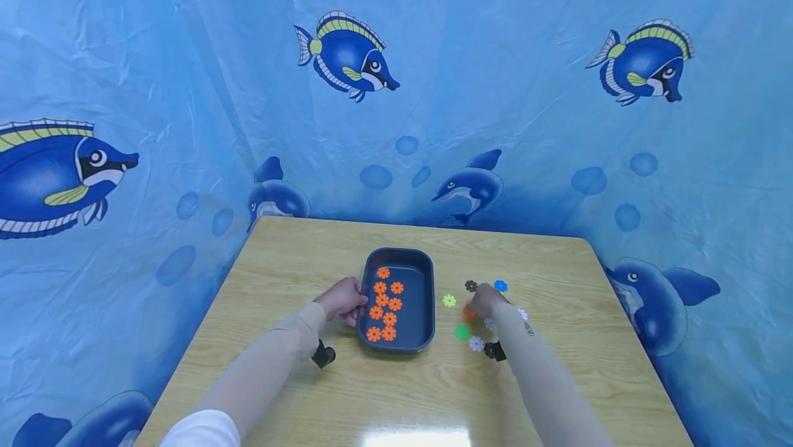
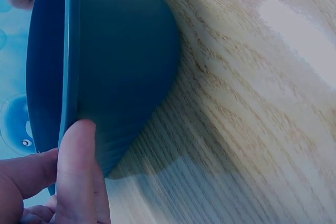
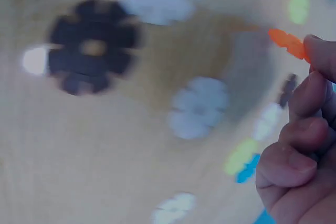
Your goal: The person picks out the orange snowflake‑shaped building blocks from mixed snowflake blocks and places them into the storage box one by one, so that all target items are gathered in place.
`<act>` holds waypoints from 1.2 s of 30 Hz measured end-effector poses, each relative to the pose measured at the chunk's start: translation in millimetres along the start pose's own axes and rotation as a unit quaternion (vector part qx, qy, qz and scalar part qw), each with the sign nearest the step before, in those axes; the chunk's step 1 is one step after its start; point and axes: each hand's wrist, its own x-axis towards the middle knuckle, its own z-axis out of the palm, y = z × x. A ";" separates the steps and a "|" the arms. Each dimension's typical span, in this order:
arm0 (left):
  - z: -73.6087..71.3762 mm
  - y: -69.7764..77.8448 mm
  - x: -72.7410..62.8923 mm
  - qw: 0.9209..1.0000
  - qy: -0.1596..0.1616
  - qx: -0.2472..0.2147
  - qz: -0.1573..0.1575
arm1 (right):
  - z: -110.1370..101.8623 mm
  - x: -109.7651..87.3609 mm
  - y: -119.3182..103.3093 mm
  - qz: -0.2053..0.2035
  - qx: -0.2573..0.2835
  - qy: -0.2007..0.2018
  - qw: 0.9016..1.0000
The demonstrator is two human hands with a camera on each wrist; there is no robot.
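A dark blue rectangular tray (image 1: 418, 299) lies on the table, with several orange flower-shaped discs (image 1: 397, 288) mostly along its left side. My left hand (image 1: 343, 299) grips the tray's left rim; in the left wrist view the thumb (image 2: 79, 161) is against the outer wall. To the right of the tray, my right hand (image 1: 489, 301) pinches one orange notched disc (image 3: 287, 43) between thumb and fingertip, seemingly just above the tabletop. Around that hand lie a black disc (image 3: 94, 48), white discs (image 3: 198, 107), a green disc (image 1: 462, 332) and a yellow-green disc (image 1: 449, 301).
A blue disc (image 1: 500, 286) lies beyond the right hand. The wooden table (image 1: 297, 254) backs onto a blue curtain (image 1: 526, 89) printed with fish and dolphins. Small black devices (image 1: 324, 354) sit at both wrists. Light glares on the table's front edge.
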 end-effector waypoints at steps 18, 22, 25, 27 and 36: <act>-5.6 -5.4 4.6 1.000 0.008 0.000 0.001 | -20.0 37.8 -136.8 -0.071 0.077 -0.007 0.994; -0.2 -6.5 4.3 1.000 0.002 -0.005 0.006 | 6.6 41.4 -154.3 -0.054 0.072 0.012 0.996; 3.1 -7.6 4.2 1.000 -0.002 -0.006 0.011 | 22.5 44.5 -159.8 -0.050 0.057 0.018 0.997; 4.4 -7.9 4.0 1.000 -0.003 -0.005 0.012 | 30.2 48.0 -160.9 -0.045 0.048 0.016 0.998; -4.7 -8.6 5.1 1.000 0.012 -0.003 0.012 | 46.2 66.7 -170.3 -0.041 0.040 0.012 0.998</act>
